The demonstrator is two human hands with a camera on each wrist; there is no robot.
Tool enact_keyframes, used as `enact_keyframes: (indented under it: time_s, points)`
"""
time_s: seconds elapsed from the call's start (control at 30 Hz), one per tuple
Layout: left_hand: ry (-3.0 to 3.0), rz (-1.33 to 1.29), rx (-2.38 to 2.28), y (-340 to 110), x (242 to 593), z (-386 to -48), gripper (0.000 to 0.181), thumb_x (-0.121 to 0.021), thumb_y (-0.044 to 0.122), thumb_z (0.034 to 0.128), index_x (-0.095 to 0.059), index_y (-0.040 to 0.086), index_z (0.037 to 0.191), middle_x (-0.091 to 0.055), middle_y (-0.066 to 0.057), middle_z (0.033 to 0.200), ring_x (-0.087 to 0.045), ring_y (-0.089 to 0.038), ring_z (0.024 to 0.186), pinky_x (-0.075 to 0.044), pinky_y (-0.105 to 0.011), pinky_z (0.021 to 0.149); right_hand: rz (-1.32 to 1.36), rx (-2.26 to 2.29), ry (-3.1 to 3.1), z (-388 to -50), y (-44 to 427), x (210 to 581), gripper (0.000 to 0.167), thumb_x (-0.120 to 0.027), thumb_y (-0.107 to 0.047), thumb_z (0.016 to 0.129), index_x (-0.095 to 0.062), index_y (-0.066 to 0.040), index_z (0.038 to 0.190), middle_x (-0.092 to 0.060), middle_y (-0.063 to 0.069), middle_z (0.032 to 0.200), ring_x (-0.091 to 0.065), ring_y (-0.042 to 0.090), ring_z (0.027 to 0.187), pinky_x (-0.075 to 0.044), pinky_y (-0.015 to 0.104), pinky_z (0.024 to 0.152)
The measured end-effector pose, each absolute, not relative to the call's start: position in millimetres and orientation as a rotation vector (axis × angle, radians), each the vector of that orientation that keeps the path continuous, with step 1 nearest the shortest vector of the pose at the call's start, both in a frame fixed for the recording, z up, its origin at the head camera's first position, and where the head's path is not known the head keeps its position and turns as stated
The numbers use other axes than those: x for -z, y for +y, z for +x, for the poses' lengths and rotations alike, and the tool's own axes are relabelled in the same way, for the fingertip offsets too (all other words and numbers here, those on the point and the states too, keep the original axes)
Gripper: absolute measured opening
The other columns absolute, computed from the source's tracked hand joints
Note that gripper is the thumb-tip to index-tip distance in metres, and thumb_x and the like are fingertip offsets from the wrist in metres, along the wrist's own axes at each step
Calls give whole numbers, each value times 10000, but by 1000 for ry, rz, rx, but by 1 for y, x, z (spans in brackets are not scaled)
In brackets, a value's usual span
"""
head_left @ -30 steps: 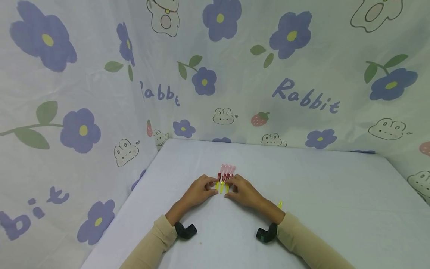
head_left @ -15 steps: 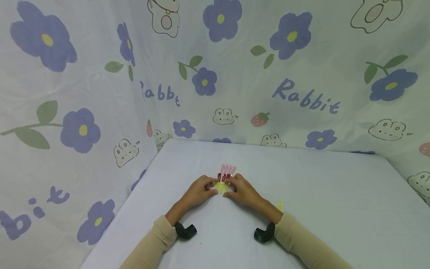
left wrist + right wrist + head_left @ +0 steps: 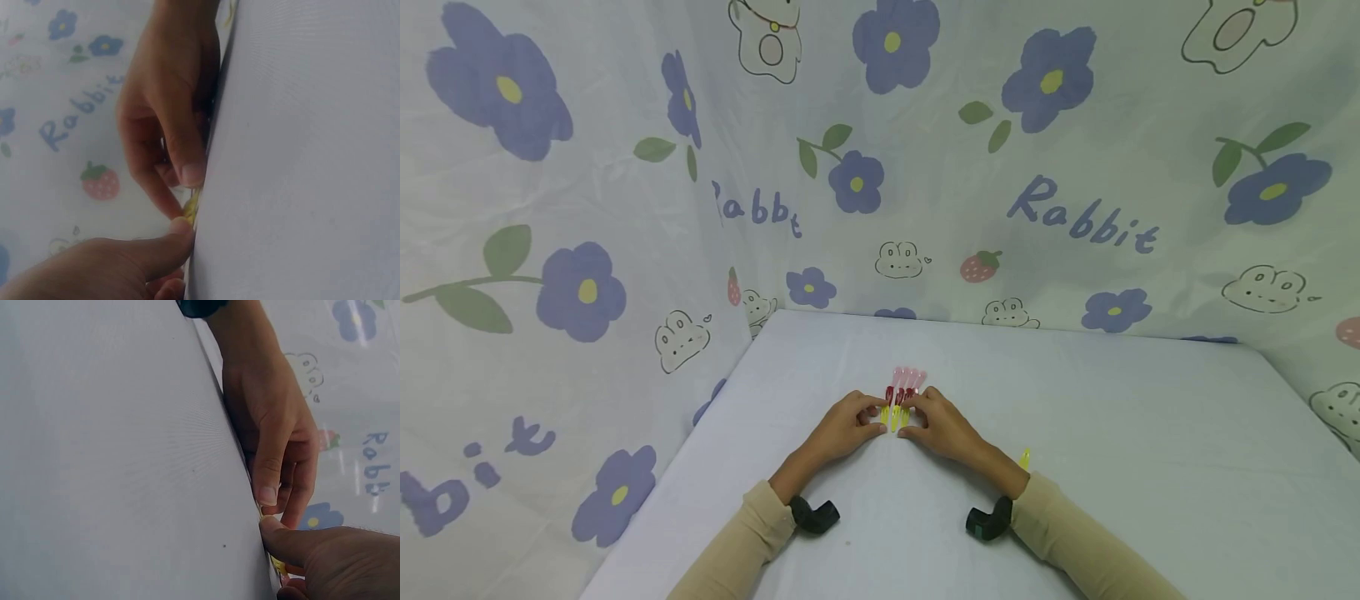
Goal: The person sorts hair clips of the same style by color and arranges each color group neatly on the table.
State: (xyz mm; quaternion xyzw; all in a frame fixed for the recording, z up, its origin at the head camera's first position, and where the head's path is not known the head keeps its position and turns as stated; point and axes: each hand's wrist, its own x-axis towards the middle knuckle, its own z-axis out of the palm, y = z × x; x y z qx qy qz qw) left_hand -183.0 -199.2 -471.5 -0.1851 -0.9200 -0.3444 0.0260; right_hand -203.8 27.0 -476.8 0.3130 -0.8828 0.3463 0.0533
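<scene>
Three yellow snap hair clips [image 3: 896,418] lie side by side on the white table between my hands. My left hand [image 3: 842,425] holds the leftmost one by its ends, thumb at the near end and index finger at the far end. From the other side, my right hand [image 3: 947,427] pinches the rightmost clip the same way. Just beyond is a row of dark red hair clips [image 3: 900,394], partly covered by the right fingers. Farther back, several pink hair clips [image 3: 910,377] form another row. In the left wrist view the yellow clips [image 3: 190,206] are mostly hidden by fingertips.
Another yellow hair clip [image 3: 1025,457] lies by my right forearm, partly hidden by it. Black wrist cameras [image 3: 814,515] sit on both wrists, close to the white tabletop [image 3: 1112,433]. A flowered rabbit-print curtain [image 3: 925,167] stands behind the table and along its left.
My right hand has shifted slightly left with the rightmost yellow clip, and the gaps between the yellow clips have narrowed. My left hand stays in place.
</scene>
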Motion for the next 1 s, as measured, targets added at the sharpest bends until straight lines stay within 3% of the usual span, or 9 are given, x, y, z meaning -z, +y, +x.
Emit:
enact_keyframes:
  time_s: [1.0]
  points:
    - [-2841,-566,1077,-199,472,-183,422,-766,200,891,-666,118,1293,-605,0,994,-546,-81,816,-462,-221,714,948,-1041,-2694,-201,27,475,434,-829,-239,822,-689,-70,1198,-502,30,882,-427,74,721,-379,201,629]
